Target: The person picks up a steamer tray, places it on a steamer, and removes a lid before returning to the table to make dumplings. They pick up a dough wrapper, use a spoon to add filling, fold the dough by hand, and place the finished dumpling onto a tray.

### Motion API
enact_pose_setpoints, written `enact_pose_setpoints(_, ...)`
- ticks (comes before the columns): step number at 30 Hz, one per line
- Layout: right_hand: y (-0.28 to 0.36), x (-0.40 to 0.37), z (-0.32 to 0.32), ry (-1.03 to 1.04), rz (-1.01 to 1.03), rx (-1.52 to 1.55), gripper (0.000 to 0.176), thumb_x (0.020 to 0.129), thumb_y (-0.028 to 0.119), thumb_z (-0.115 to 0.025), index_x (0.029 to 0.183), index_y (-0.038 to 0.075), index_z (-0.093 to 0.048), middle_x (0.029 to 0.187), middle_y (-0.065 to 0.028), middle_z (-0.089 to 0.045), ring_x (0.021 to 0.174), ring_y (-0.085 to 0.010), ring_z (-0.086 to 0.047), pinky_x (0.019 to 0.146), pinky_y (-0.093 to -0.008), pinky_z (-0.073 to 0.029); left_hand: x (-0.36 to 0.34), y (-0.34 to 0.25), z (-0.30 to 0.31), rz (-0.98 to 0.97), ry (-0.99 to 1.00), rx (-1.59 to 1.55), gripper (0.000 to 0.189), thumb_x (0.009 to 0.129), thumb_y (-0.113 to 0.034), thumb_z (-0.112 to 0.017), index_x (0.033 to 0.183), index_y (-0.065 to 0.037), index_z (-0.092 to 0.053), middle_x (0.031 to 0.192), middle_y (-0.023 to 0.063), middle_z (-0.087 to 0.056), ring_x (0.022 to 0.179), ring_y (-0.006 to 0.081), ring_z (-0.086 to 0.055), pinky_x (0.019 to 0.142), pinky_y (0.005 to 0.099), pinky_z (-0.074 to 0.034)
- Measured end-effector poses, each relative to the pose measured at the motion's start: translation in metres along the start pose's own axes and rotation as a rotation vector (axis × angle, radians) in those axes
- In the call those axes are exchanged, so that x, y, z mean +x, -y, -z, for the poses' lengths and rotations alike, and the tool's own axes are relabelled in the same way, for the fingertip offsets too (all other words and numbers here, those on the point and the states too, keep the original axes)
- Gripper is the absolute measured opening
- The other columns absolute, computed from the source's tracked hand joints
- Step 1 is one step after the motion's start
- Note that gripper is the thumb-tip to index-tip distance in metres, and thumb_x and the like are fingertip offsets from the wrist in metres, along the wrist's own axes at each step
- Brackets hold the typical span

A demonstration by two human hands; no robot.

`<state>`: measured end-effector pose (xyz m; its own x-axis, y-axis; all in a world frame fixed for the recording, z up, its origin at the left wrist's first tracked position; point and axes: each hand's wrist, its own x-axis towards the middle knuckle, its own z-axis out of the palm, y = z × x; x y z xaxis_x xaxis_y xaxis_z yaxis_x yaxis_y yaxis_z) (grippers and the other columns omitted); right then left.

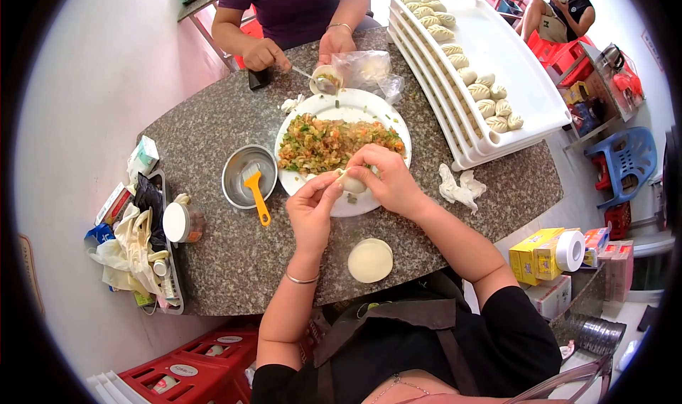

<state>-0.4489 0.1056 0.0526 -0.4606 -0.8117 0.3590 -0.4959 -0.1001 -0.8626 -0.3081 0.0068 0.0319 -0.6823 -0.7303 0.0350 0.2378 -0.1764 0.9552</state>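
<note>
My left hand [312, 208] and my right hand [383, 180] meet over the near edge of a white plate [398, 120], both pinching a filled dumpling [352, 184]. Chopped orange and green filling [320, 141] covers the middle of the plate. Near me on the speckled table lies a stack of round wrappers [370, 260]. Left of the plate is a metal bowl [231, 180] with a yellow-handled brush [256, 194]. Across the table, a person in purple holds a spoon [302, 71] at a wrapper with filling [327, 83].
Stacked white trays [526, 91] with pleated dumplings [490, 105] stand at the back right. Crumpled tissue [462, 187] lies below them. A jar [182, 223] and a cluttered tray [177, 276] are at the left edge. Yellow boxes [533, 255] stand at right.
</note>
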Motion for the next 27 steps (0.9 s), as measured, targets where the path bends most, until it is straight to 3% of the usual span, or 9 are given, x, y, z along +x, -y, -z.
enact_pose_setpoints(2,0.000,0.001,0.001,0.042,-0.119,0.100,0.012,0.084,0.010,-0.065,0.087,-0.001,-0.062,0.084,-0.0099,-0.062,0.083,-0.0225,-0.060,0.077,-0.0316,-0.046,0.001,0.003,0.002,-0.055,0.069,0.041,0.017,0.085,0.000,-0.068,0.101,0.004,-0.067,0.104,0.0104,-0.067,0.090,0.0128,-0.064,0.079,0.0249,-0.051)
enact_pose_setpoints(5,0.000,0.002,0.003,0.040,-0.058,0.085,0.012,0.085,0.011,-0.065,0.087,0.000,-0.061,0.084,-0.0102,-0.061,0.084,-0.0227,-0.059,0.077,-0.0320,-0.046,0.001,0.004,-0.001,-0.150,0.092,0.041,0.015,0.087,-0.001,-0.066,0.101,0.003,-0.068,0.100,0.0094,-0.068,0.085,0.0116,-0.062,0.075,0.0247,-0.052)
enact_pose_setpoints(7,0.001,0.002,0.000,0.011,0.045,0.007,0.012,0.083,0.012,-0.065,0.084,0.001,-0.060,0.079,-0.0117,-0.060,0.080,-0.0286,-0.058,0.075,-0.0377,-0.045,0.001,0.003,-0.001,-0.130,0.098,0.032,0.014,0.087,-0.001,-0.066,0.101,0.002,-0.068,0.100,0.0092,-0.068,0.085,0.0115,-0.062,0.075,0.0247,-0.052)
enact_pose_setpoints(14,0.001,0.000,-0.005,0.029,0.124,-0.057,0.011,0.084,0.009,-0.064,0.086,0.000,-0.060,0.082,-0.0108,-0.060,0.081,-0.0244,-0.058,0.075,-0.0343,-0.046,0.001,0.003,0.003,-0.063,0.084,0.010,0.015,0.087,0.001,-0.065,0.101,0.003,-0.064,0.102,0.0092,-0.065,0.090,0.0129,-0.063,0.080,0.0251,-0.050)
enact_pose_setpoints(17,-0.002,-0.001,-0.004,-0.038,0.063,-0.038,0.010,0.084,0.009,-0.064,0.086,0.000,-0.061,0.081,-0.0106,-0.060,0.082,-0.0238,-0.058,0.075,-0.0338,-0.046,0.000,-0.003,-0.002,0.004,0.057,-0.018,0.014,0.086,0.001,-0.065,0.101,0.002,-0.065,0.102,0.0093,-0.065,0.090,0.0122,-0.062,0.080,0.0247,-0.050)
enact_pose_setpoints(18,0.000,0.000,-0.001,0.005,-0.055,0.063,0.012,0.083,0.011,-0.064,0.085,0.000,-0.060,0.081,-0.0109,-0.060,0.082,-0.0262,-0.058,0.076,-0.0353,-0.045,0.001,0.000,0.000,0.004,0.056,-0.019,0.014,0.086,0.001,-0.065,0.101,0.002,-0.065,0.102,0.0093,-0.065,0.090,0.0122,-0.062,0.080,0.0247,-0.050)
enact_pose_setpoints(20,0.001,0.001,0.000,0.054,-0.175,0.164,0.013,0.083,0.012,-0.065,0.083,0.000,-0.060,0.080,-0.0113,-0.060,0.082,-0.0286,-0.058,0.077,-0.0369,-0.044,0.003,0.008,0.006,-0.116,0.112,0.077,0.014,0.087,0.001,-0.065,0.101,0.001,-0.065,0.102,0.0089,-0.065,0.091,0.0119,-0.061,0.079,0.0242,-0.050)
enact_pose_setpoints(22,0.001,0.002,0.000,0.060,0.017,0.025,0.012,0.085,0.010,-0.064,0.086,-0.001,-0.060,0.082,-0.0103,-0.060,0.083,-0.0229,-0.058,0.075,-0.0327,-0.046,0.002,0.005,0.005,-0.122,0.117,0.077,0.013,0.086,0.001,-0.065,0.100,0.001,-0.065,0.102,0.0085,-0.065,0.091,0.0118,-0.061,0.078,0.0240,-0.050)
enact_pose_setpoints(27,0.005,0.000,-0.006,0.020,0.069,-0.012,0.012,0.084,0.011,-0.064,0.086,0.000,-0.061,0.083,-0.0109,-0.061,0.083,-0.0259,-0.058,0.075,-0.0350,-0.045,0.000,-0.003,0.002,-0.040,0.099,0.024,0.012,0.086,0.002,-0.065,0.098,0.001,-0.065,0.102,0.0075,-0.064,0.090,0.0118,-0.061,0.078,0.0234,-0.050)
